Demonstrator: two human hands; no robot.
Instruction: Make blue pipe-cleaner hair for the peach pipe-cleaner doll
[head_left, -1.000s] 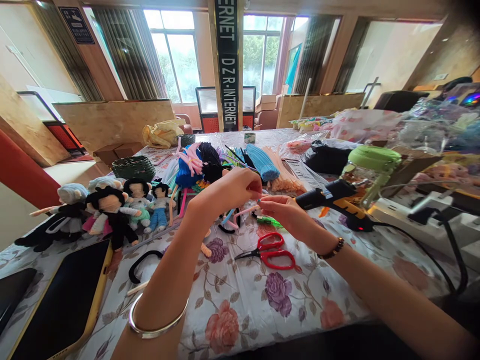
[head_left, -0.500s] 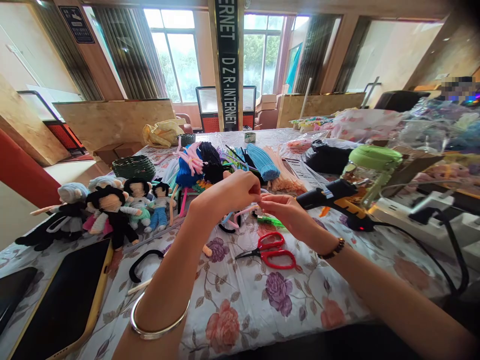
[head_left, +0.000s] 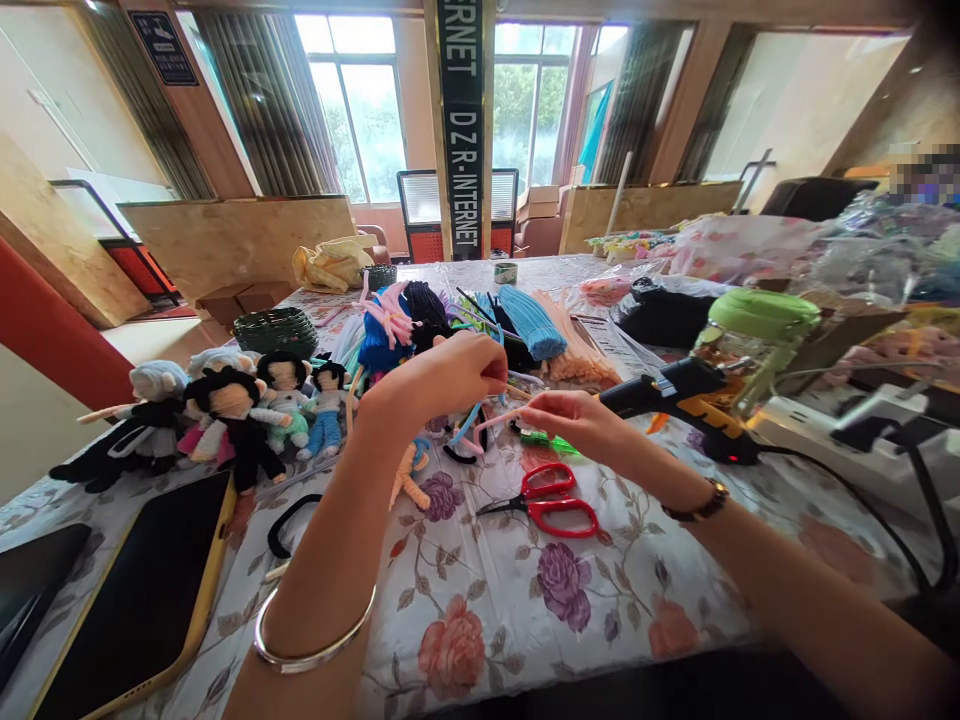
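My left hand [head_left: 469, 365] is bent over the table with its fingers pinched, and a light blue pipe cleaner [head_left: 475, 412] shows above and below the fingertips. To its right, my right hand [head_left: 566, 418] is closed in a pinch at the end of a pink pipe cleaner [head_left: 501, 416]. The two hands are a little apart. Red-handled scissors [head_left: 551, 502] lie below them on the flowered tablecloth. Partly behind my left forearm is a small peach and blue pipe-cleaner figure [head_left: 411, 475]. A bright green tool [head_left: 546, 440] lies beneath my right hand.
Several finished dolls [head_left: 232, 410] sit at the left behind a phone [head_left: 142, 590]. Bundles of blue pipe cleaners [head_left: 531, 322] and peach pipe cleaners [head_left: 574, 345] lie behind my hands. At the right are a glue gun [head_left: 682, 395], its cord and a white power strip [head_left: 840, 440].
My hands have parted: the left moved slightly left, the right slightly right. More of the light blue and pink pipe cleaners and the small figure now shows. The view has shifted a little.
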